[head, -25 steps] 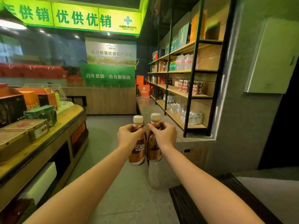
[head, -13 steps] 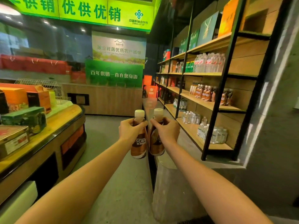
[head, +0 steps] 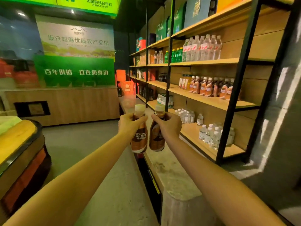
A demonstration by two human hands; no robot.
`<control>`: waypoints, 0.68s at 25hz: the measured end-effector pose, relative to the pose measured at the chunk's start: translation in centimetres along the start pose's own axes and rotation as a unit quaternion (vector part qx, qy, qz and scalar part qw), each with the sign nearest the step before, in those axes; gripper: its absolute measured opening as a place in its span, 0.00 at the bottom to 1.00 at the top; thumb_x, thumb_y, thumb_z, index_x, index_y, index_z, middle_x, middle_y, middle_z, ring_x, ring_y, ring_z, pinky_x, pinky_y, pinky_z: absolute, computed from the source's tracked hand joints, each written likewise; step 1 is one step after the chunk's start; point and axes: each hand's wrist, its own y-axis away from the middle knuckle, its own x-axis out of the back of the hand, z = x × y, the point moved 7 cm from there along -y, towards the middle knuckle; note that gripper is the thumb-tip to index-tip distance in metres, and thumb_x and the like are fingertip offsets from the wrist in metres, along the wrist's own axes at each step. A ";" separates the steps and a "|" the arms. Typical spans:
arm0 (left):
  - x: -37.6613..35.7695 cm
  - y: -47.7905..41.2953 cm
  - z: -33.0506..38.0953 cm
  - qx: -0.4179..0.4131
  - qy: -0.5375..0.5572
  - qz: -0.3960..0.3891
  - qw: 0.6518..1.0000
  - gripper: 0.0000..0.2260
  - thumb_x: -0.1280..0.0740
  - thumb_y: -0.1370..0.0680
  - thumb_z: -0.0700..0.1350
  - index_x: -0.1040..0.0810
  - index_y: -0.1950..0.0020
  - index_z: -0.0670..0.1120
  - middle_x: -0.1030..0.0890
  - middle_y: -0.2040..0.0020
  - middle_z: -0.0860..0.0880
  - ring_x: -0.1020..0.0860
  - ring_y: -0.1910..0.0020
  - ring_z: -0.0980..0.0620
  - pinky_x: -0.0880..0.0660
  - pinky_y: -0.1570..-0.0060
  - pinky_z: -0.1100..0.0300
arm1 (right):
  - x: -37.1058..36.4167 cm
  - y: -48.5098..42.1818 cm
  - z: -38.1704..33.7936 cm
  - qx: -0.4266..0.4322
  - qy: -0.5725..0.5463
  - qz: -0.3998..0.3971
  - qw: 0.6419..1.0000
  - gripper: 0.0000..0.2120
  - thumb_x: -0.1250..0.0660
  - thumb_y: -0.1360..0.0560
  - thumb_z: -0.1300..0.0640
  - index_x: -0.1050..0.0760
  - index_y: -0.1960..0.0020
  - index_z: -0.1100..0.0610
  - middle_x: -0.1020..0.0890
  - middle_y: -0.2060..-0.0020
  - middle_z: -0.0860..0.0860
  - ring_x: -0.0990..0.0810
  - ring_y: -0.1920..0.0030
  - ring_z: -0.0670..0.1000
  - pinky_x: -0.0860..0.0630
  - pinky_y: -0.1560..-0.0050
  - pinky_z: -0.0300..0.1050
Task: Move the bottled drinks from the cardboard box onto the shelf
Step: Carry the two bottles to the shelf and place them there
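Head view: our left hand grips one coffee bottle by the neck and our right hand grips the second bottle, side by side at center. The shelf at 2 o'clock has a matching row. We should carry both upright and set them down one at a time beside that row. Box not in view.

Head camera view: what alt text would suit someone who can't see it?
A person's left hand and right hand each grip a brown bottled drink by the neck, the left bottle and right bottle side by side in a shop aisle. To the right, a wooden shelf carries similar brown bottles, with water bottles above and below.
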 end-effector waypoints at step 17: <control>-26.8 -38.3 -4.4 -0.060 0.063 -0.204 0.975 0.07 0.30 0.27 0.47 0.22 0.53 0.47 0.21 0.59 0.53 0.23 0.59 0.56 0.28 0.59 0.63 | -3.8 -37.5 15.4 -0.032 0.071 0.151 0.986 0.12 0.25 0.33 0.49 0.19 0.55 0.55 0.19 0.63 0.48 0.20 0.61 0.47 0.27 0.63 0.38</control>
